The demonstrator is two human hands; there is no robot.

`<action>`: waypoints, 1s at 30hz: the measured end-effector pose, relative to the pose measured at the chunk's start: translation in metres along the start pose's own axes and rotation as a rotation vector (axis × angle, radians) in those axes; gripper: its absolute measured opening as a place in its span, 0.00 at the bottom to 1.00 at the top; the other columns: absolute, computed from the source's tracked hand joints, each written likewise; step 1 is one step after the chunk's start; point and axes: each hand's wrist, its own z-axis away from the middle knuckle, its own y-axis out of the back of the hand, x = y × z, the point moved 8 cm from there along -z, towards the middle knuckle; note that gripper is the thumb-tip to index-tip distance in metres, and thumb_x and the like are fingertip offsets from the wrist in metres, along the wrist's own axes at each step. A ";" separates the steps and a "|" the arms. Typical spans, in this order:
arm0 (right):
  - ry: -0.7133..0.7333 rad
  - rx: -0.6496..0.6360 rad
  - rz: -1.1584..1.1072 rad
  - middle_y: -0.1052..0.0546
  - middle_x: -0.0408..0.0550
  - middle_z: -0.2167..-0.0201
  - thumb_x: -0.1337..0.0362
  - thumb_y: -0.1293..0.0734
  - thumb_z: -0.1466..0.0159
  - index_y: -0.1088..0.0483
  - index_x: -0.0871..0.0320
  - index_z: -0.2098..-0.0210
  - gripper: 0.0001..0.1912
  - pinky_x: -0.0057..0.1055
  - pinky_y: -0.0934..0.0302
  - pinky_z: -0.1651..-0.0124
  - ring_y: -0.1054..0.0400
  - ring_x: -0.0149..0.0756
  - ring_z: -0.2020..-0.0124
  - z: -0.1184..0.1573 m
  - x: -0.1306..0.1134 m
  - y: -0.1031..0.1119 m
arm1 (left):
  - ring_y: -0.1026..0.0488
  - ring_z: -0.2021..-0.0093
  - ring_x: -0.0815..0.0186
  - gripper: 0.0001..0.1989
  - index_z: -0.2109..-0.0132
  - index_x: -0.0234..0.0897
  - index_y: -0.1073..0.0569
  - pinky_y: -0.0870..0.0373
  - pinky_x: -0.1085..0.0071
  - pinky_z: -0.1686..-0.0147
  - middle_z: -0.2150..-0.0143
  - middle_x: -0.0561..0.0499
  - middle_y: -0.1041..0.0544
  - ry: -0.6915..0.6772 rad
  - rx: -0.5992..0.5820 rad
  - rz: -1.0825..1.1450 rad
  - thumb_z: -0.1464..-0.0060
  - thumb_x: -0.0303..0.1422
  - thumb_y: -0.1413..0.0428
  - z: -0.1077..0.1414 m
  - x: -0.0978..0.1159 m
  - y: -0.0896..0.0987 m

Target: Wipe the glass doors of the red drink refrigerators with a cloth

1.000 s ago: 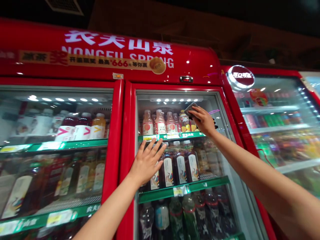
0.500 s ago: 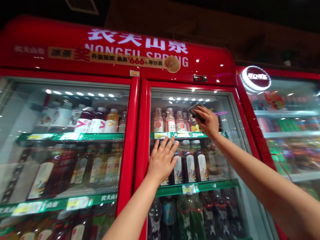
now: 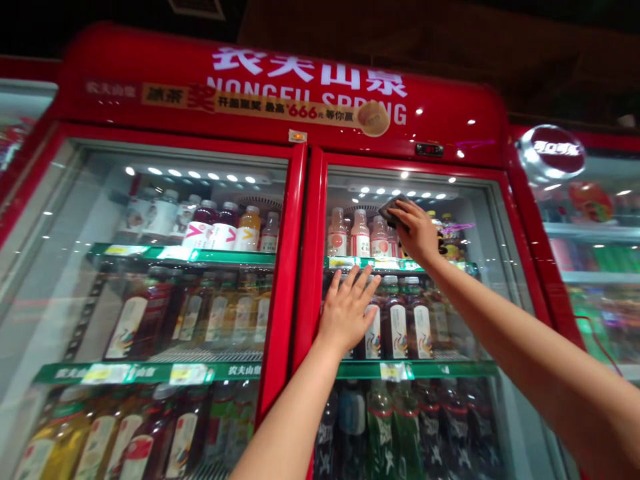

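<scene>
My left hand (image 3: 346, 312) lies with spread fingers against the right glass door of a red drinks fridge (image 3: 453, 150), near the door's left edge. Higher up and to the right, my right hand (image 3: 416, 230) presses a dark grey cloth (image 3: 393, 208) to the same glass. The cloth is partly hidden under its fingers. Behind the glass stand small bottles with red and white labels (image 3: 360, 233) on the top shelf and dark bottles with white labels (image 3: 399, 320) on the shelf below.
The fridge's left glass door (image 3: 185, 313) is closed over rows of bottles. Another drinks fridge with a round lit sign (image 3: 551, 152) stands at the right. Part of a further fridge (image 3: 25, 70) shows at the far left.
The view has shifted left, so the fridge appears further right. My right hand and the cloth have moved slightly left on the glass. My left hand stays spread on the door.
</scene>
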 end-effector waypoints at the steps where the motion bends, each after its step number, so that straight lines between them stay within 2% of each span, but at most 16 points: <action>1: -0.041 0.022 0.005 0.27 0.44 0.38 0.69 0.41 0.35 0.26 0.45 0.43 0.25 0.57 0.42 0.33 0.39 0.51 0.32 -0.008 -0.002 -0.006 | 0.54 0.24 0.59 0.32 0.27 0.49 0.47 0.59 0.51 0.26 0.24 0.56 0.48 0.000 -0.004 -0.004 0.34 0.47 0.51 0.000 0.000 0.000; 4: -0.054 -0.001 0.019 0.30 0.44 0.35 0.67 0.40 0.34 0.27 0.46 0.40 0.24 0.58 0.44 0.32 0.44 0.54 0.30 -0.025 -0.030 -0.030 | 0.53 0.24 0.58 0.32 0.27 0.48 0.46 0.59 0.51 0.26 0.24 0.55 0.47 -0.004 -0.011 -0.009 0.34 0.46 0.51 0.000 0.000 -0.001; 7: 0.094 -0.123 -0.045 0.31 0.43 0.35 0.60 0.38 0.31 0.26 0.47 0.42 0.20 0.55 0.43 0.31 0.45 0.52 0.29 -0.020 -0.063 -0.040 | 0.51 0.25 0.58 0.30 0.28 0.47 0.43 0.58 0.51 0.26 0.25 0.55 0.45 -0.009 -0.011 -0.001 0.33 0.46 0.52 0.000 0.000 -0.001; 9: 0.211 -0.217 -0.126 0.28 0.41 0.37 0.59 0.38 0.30 0.23 0.46 0.45 0.18 0.52 0.41 0.32 0.43 0.47 0.30 -0.009 -0.071 -0.036 | 0.51 0.25 0.58 0.29 0.28 0.48 0.42 0.58 0.51 0.26 0.25 0.55 0.45 -0.008 -0.007 0.000 0.33 0.46 0.53 0.001 0.000 -0.001; 11: 0.262 -0.253 -0.192 0.25 0.40 0.40 0.60 0.38 0.31 0.21 0.45 0.49 0.16 0.50 0.40 0.32 0.40 0.45 0.32 -0.004 -0.065 -0.029 | 0.52 0.25 0.58 0.29 0.29 0.48 0.42 0.58 0.51 0.26 0.25 0.55 0.45 -0.003 0.000 -0.004 0.32 0.47 0.53 0.002 0.000 0.000; 12: 0.248 -0.232 -0.208 0.23 0.41 0.42 0.60 0.38 0.31 0.20 0.46 0.51 0.16 0.51 0.39 0.33 0.38 0.45 0.33 -0.005 -0.058 -0.026 | 0.52 0.25 0.59 0.29 0.29 0.47 0.41 0.58 0.51 0.26 0.25 0.55 0.45 -0.003 0.004 -0.005 0.32 0.47 0.54 0.002 0.000 0.000; 15: 0.085 -0.067 -0.185 0.22 0.44 0.44 0.62 0.38 0.32 0.19 0.48 0.51 0.17 0.53 0.38 0.34 0.36 0.49 0.34 -0.020 -0.042 -0.029 | 0.51 0.25 0.58 0.29 0.28 0.46 0.42 0.59 0.51 0.27 0.25 0.54 0.45 -0.012 0.007 -0.006 0.32 0.46 0.54 0.004 0.000 0.001; 18: -0.027 0.023 -0.115 0.25 0.42 0.40 0.63 0.40 0.31 0.21 0.45 0.48 0.19 0.58 0.39 0.34 0.40 0.52 0.32 -0.030 -0.057 -0.044 | 0.50 0.25 0.55 0.32 0.26 0.45 0.47 0.60 0.50 0.26 0.25 0.52 0.45 -0.034 -0.001 -0.005 0.33 0.45 0.53 0.004 0.001 0.001; 20: 0.027 -0.034 -0.105 0.28 0.40 0.37 0.63 0.40 0.30 0.23 0.45 0.45 0.19 0.58 0.39 0.34 0.43 0.53 0.30 -0.028 -0.079 -0.053 | 0.48 0.26 0.54 0.33 0.26 0.46 0.50 0.60 0.49 0.27 0.25 0.51 0.45 -0.049 -0.014 -0.004 0.33 0.44 0.52 0.003 0.001 0.001; 22: 0.145 -0.139 -0.139 0.28 0.40 0.37 0.63 0.39 0.30 0.23 0.46 0.45 0.19 0.54 0.39 0.33 0.44 0.50 0.29 -0.021 -0.094 -0.054 | 0.48 0.26 0.54 0.32 0.26 0.46 0.49 0.58 0.49 0.27 0.25 0.51 0.45 -0.050 -0.043 -0.007 0.32 0.43 0.53 0.003 0.001 0.002; 25: 0.255 -0.239 -0.198 0.26 0.39 0.39 0.63 0.39 0.30 0.21 0.45 0.48 0.18 0.50 0.39 0.32 0.40 0.46 0.31 -0.008 -0.090 -0.042 | 0.49 0.26 0.56 0.29 0.28 0.45 0.43 0.53 0.52 0.27 0.25 0.51 0.45 -0.043 -0.102 -0.030 0.32 0.43 0.53 0.009 0.000 0.007; 27: 0.235 -0.230 -0.216 0.24 0.39 0.42 0.64 0.38 0.31 0.20 0.44 0.50 0.17 0.50 0.38 0.33 0.37 0.45 0.34 -0.009 -0.076 -0.037 | 0.49 0.25 0.56 0.29 0.29 0.43 0.40 0.53 0.52 0.27 0.25 0.48 0.46 -0.058 -0.116 -0.066 0.33 0.43 0.51 0.018 -0.002 0.016; 30: 0.080 -0.118 -0.202 0.22 0.43 0.43 0.66 0.37 0.33 0.19 0.47 0.52 0.17 0.53 0.38 0.33 0.34 0.48 0.37 -0.029 -0.063 -0.045 | 0.51 0.25 0.56 0.28 0.31 0.37 0.37 0.59 0.52 0.26 0.25 0.45 0.45 -0.162 -0.104 -0.130 0.34 0.40 0.50 0.035 0.000 0.030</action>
